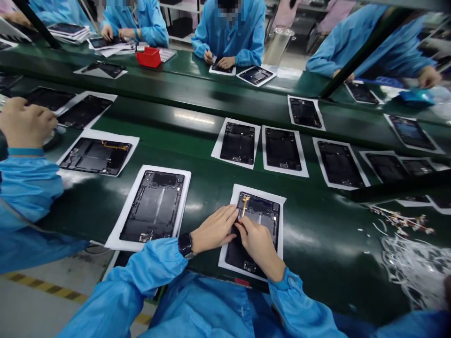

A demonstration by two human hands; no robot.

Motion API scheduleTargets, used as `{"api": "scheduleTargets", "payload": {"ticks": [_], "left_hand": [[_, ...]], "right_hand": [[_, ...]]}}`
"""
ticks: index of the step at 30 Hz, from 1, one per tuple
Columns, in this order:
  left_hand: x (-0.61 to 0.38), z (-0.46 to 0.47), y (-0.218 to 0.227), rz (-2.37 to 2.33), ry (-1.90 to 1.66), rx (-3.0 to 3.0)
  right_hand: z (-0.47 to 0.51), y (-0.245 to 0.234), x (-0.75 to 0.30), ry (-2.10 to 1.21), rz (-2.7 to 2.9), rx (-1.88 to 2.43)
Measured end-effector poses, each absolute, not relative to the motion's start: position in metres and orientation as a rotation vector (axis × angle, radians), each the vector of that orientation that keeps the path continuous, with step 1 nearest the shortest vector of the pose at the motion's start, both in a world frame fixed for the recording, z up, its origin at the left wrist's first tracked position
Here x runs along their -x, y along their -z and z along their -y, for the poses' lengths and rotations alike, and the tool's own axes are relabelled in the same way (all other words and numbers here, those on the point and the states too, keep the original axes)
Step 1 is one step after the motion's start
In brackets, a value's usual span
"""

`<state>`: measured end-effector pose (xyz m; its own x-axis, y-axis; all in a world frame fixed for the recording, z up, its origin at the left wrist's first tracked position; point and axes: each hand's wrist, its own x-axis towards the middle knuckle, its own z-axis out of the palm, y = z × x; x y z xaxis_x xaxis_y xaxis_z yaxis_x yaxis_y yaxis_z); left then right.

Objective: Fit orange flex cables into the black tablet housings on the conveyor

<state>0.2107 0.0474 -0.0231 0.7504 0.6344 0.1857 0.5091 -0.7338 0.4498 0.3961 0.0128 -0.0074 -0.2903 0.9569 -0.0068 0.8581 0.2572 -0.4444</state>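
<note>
- Clearly mid-fitting: both hands down on the open tablet back (259, 220) lying on its white sheet (278, 199) at lower centre of the frame, on the green table (317, 244).
- Left hand (213, 230) flat on the left edge of the tablet back, fingers together and stretched out, steadying rather than gripping.
- Right hand (259, 244) over the middle of the tablet back, fingertips pinched together on the lower end of the thin orange ribbon cable (245, 205); cannot tell whether pressing or gripping.
- Ribbon cable running up from the fingertips toward the top edge of the tablet back, its upper end free of the hands.
- Judged step: seating the ribbon cable into place; the following move would seem to call for a light, accurate press along the strip, with the left hand holding the tablet back from sliding on its sheet.
- Wristwatch (185, 245) on the left wrist, blue sleeves (155, 267) on both arms.
- Just to the left, a second tablet back (154, 206) on its own sheet, not touched.
- Further up and right, a row of more tablet backs (282, 149) on sheets, well apart from the hands.
- Upper left, a co-worker's hand (26, 123) closed over something small; other people in blue at the far side of the table, with a red tray (149, 57) near them.
- Lower right, a pile of white scraps (412, 263) on the table, away from the work.
- Nothing between the hands and the ribbon cable; the neighbouring sheet near the left elbow the only close crowding.
</note>
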Motion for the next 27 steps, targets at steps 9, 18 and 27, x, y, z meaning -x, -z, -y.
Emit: {"api": "scheduleTargets", "payload": {"ticks": [9,18,27], "left_hand": [[-0.207,-0.045,0.028,-0.988,-0.418,-2.576],[-0.207,-0.045,0.028,-1.009,-0.370,-2.585],[-0.208,-0.045,0.029,-1.023,-0.403,-2.578]], "right_hand": [[0.000,0.008,-0.402,-0.838,1.666,1.669],[0.005,0.010,-0.383,-0.591,1.937,1.762],[-0.011,-0.003,-0.392,-0.549,2.167,1.820]]}}
